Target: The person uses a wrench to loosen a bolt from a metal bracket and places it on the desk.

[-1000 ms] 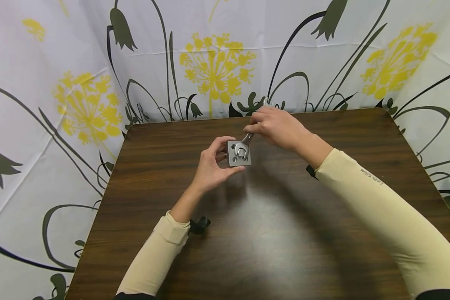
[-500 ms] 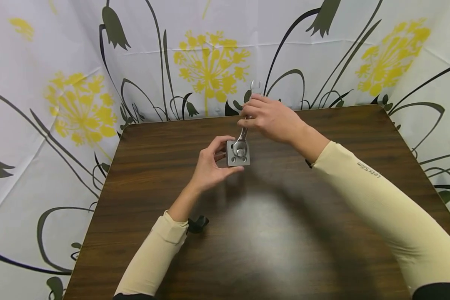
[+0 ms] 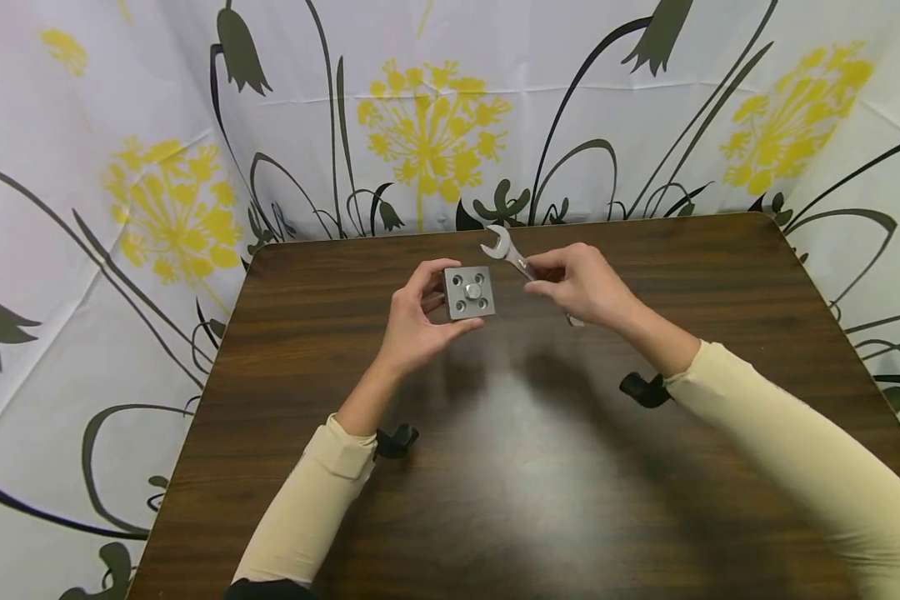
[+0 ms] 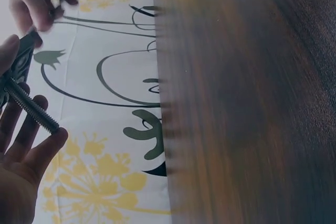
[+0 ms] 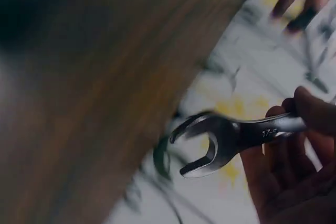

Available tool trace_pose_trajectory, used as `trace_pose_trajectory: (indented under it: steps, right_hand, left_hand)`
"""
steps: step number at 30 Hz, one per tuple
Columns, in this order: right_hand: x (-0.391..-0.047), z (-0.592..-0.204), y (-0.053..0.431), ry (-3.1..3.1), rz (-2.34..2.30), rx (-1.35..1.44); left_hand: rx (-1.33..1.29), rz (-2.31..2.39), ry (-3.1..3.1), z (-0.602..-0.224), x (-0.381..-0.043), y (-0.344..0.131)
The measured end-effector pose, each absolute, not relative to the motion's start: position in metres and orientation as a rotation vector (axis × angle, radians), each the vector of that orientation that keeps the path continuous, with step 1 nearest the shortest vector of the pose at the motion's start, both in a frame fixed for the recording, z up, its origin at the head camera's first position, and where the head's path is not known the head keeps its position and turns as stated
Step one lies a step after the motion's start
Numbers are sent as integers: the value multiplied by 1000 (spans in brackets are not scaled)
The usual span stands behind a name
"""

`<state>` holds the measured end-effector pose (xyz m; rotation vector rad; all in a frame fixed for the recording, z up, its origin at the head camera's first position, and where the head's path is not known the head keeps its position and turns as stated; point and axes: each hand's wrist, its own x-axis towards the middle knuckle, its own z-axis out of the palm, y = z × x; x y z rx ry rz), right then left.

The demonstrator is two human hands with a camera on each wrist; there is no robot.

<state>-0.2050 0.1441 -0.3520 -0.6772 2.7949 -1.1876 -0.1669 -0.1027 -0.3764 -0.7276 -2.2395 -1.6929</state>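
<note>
Pinched in my left hand (image 3: 414,323), a square grey metal plate (image 3: 472,310) already carries a silver threaded metal bolt (image 3: 473,291) (how tight, I cannot tell); a silver open-ended metal wrench (image 3: 512,257), off the bolt, sits pinched in my right hand (image 3: 587,287).

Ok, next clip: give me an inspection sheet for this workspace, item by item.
Surface: dark wood-grained table, shiny near the middle.
Job's things: metal block with a bolt through its middle, threads sticking out behind; wrench apart from the bolt.
Clutter: nothing seen.
Hands: left hand grips the block; right hand holds the wrench by its handle.
Cables: nothing seen.
Surroundings: flower-patterned cloth behind the table and at its sides.
</note>
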Motion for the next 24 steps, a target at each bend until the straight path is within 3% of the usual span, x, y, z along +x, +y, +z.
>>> trace_pose_trajectory:
  steps: [9, 24]
  right_hand:
    - [-148, -363, 109, 1739, -1914, -22]
    - [-122, -374, 67, 1328, -2153, 90]
  left_hand:
    - [-689, -1683, -2183, -374, -168, -102]
    - [-669, -1731, -2041, -383, -174, -98]
